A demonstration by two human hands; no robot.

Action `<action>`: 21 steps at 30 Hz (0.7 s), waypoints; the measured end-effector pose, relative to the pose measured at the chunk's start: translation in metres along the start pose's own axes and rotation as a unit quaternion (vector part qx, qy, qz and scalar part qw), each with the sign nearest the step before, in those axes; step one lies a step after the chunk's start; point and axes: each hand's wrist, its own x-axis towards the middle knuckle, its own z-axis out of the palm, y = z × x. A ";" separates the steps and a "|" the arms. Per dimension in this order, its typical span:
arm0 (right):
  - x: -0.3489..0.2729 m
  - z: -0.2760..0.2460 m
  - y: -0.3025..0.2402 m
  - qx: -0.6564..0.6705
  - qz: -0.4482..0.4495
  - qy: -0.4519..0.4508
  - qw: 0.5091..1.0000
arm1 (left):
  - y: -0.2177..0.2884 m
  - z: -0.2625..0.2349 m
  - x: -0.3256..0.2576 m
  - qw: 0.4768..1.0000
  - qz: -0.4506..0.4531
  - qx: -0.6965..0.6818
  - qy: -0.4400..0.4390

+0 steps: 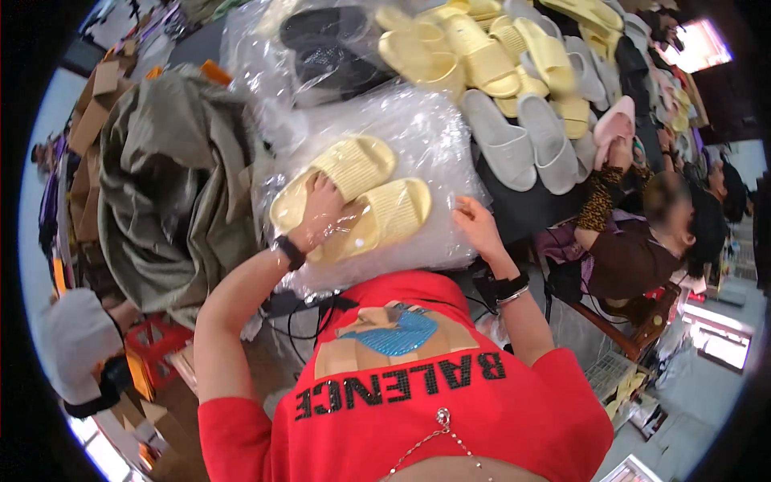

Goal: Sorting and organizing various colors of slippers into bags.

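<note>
A pair of pale yellow slippers (pixel 389 210) lies side by side on a stack of clear plastic bags (pixel 438 140), with shiny film around them. My left hand (pixel 321 210) reaches over the pair from the lower left. Its fingers bend around the inner part of the farther slipper, at the strap's opening; glare hides whether film lies between. To the right of the slippers, my right hand (pixel 475 225) hovers by the edge of the plastic. Its fingers are loosely bent and apart, and I see nothing held in them.
Grey slippers (pixel 499 140) and more yellow slippers (pixel 482 60) crowd the dark table at the far right. Black slippers (pixel 325 48) in plastic lie at the back. A grey-green cloth (pixel 173 185) is heaped on the left. A seated co-worker (pixel 634 253) holds a pink slipper (pixel 615 124).
</note>
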 end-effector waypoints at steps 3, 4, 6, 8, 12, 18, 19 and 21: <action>0.003 0.009 -0.005 0.033 0.028 -0.003 0.999 | 0.014 0.002 -0.004 0.999 0.030 0.007 0.041; 0.005 0.010 -0.004 0.043 0.035 -0.009 0.998 | 0.017 0.003 -0.001 0.995 0.058 0.010 0.076; 0.007 0.016 -0.013 0.069 0.043 0.007 0.997 | 0.026 -0.009 0.004 0.988 0.124 -0.051 0.078; 0.006 0.020 -0.016 0.078 0.028 0.025 0.996 | 0.028 -0.017 0.009 0.988 0.143 -0.064 0.008; 0.008 0.025 -0.005 0.081 -0.021 -0.005 0.997 | 0.025 -0.006 0.015 0.992 0.119 -0.024 0.025; 0.008 0.029 -0.020 0.097 -0.014 -0.060 0.993 | 0.027 0.015 0.019 0.984 0.128 -0.060 0.111; 0.006 0.024 -0.019 0.098 -0.004 -0.046 0.994 | 0.025 0.015 0.017 0.986 0.122 -0.024 0.108; 0.000 0.017 -0.018 0.100 0.012 -0.005 0.995 | 0.016 0.014 0.010 0.987 0.110 0.049 0.104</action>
